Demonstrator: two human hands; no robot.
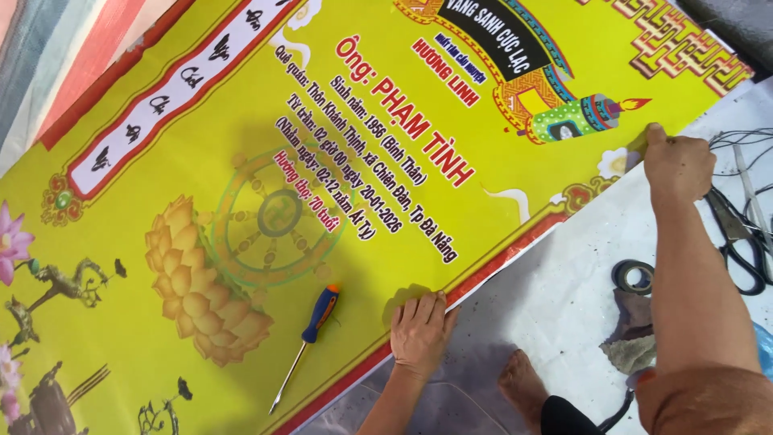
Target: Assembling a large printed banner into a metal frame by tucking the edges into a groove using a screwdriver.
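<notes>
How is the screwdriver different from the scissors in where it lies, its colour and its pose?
The screwdriver lies on the yellow banner, while the scissors lie off it, on the white sheet. The screwdriver has a blue and orange handle; the scissors look dark all over. The screwdriver lies apart from the left hand, whereas the scissors lie close beside the right hand and its forearm. Neither is held: both hands press the banner's edge.

The scene was bright under even, soft daylight. The yellow banner [241, 161] looked strongly saturated, without glare. A soft shadow lay beside the left hand [420, 332]. Focus was sharp in the centre, slightly softer toward the corners.
</notes>
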